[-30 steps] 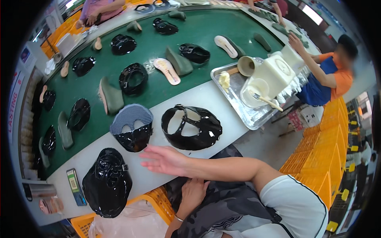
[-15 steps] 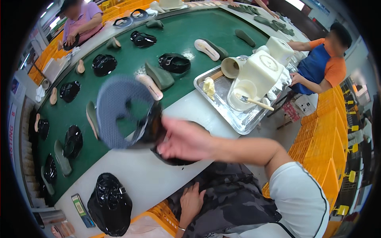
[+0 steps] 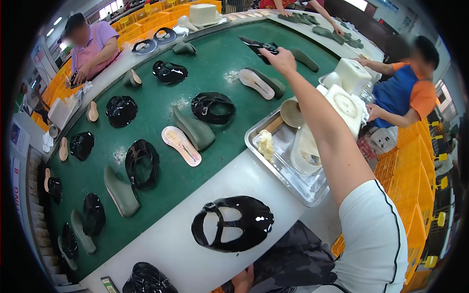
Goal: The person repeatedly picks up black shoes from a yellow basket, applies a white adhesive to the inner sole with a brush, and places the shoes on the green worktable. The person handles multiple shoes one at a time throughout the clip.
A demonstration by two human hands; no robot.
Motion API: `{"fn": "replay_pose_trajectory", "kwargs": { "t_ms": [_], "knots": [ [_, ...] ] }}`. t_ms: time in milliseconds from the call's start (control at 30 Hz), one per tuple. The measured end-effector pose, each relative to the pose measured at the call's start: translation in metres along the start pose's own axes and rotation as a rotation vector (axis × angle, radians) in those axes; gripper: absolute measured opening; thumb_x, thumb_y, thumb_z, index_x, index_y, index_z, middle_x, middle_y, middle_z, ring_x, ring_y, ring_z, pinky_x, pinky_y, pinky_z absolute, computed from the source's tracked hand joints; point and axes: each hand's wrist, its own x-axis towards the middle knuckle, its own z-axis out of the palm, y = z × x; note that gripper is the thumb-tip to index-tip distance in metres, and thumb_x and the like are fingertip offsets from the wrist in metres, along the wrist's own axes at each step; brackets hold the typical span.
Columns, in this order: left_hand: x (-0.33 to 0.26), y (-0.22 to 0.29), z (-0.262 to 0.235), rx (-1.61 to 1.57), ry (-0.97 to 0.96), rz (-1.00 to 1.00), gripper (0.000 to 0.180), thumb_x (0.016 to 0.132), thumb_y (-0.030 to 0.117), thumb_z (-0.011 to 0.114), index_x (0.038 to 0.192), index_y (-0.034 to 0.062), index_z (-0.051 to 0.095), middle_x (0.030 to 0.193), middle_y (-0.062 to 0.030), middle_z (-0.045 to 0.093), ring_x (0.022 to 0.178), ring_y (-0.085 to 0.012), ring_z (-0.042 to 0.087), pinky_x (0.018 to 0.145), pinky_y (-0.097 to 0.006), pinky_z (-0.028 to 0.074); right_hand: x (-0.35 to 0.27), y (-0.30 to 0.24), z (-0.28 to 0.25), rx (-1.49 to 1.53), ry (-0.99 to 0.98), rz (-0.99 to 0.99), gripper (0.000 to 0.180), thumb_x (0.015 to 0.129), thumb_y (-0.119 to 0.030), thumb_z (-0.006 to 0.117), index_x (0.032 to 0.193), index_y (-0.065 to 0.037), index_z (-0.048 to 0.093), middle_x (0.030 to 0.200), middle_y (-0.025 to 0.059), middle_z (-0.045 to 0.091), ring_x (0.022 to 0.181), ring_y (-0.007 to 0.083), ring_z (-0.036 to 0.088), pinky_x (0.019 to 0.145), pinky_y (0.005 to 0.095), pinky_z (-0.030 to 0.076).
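While green lasts (image 3: 194, 129) and a steel tray (image 3: 273, 163) lie beside the green belt (image 3: 220, 73), right hand (image 3: 279, 59) extends far over it, gripping black upper (image 3: 259, 46); left hand (image 3: 243, 280) grip indeterminate.

White short sleeve (image 3: 373, 234), black piping

Bare green belt (image 3: 220, 73) between shoe uppers (image 3: 212, 107), metal tray (image 3: 273, 161) crowding right
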Motion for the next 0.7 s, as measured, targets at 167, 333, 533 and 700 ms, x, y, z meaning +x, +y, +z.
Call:
{"fn": "replay_pose_trajectory", "kwargs": {
  "t_ms": [167,333,533,700],
  "knots": [
    [0.011,0.002,0.003,0.065,-0.015,-0.044,0.033,0.081,0.029,0.06,0.106,0.0076,0.061,0.088,-0.0113,0.065,0.088,-0.0348,0.059,0.079,-0.043,0.044,0.012,0.037,0.025,-0.262,-0.009,0.096,0.064,0.068,-0.054,0.066,0.111,-0.007,0.059,0.117,0.0175,0.052,0.106,0.0321,0.055,0.088,0.0398,0.046],
    [0.017,0.004,0.004,0.081,-0.051,-0.068,0.033,0.08,0.029,0.06,0.106,0.0076,0.061,0.087,-0.0114,0.065,0.087,-0.035,0.059,0.079,-0.044,0.044,0.023,0.065,0.049,-0.354,-0.135,0.149,0.059,0.072,-0.041,0.068,0.117,-0.006,0.053,0.122,0.0189,0.05,0.11,0.0329,0.052,0.091,0.0404,0.045],
    [0.02,0.004,0.005,0.099,-0.047,-0.044,0.033,0.08,0.029,0.06,0.105,0.0076,0.061,0.086,-0.0115,0.065,0.087,-0.0353,0.059,0.079,-0.044,0.044,0.024,0.07,0.064,-0.404,-0.231,0.084,0.041,0.081,-0.025,0.056,0.119,-0.01,0.047,0.124,0.0153,0.049,0.115,0.0355,0.047,0.092,0.0493,0.04],
    [0.018,0.009,0.005,0.09,-0.037,0.05,0.033,0.08,0.029,0.06,0.105,0.0076,0.061,0.086,-0.0117,0.065,0.087,-0.0355,0.059,0.08,-0.045,0.044,-0.002,0.035,0.034,-0.251,-0.16,-0.185,0.029,0.08,-0.015,0.053,0.109,-0.01,0.057,0.113,0.0169,0.056,0.107,0.0348,0.053,0.088,0.0483,0.043]
  ]
}}
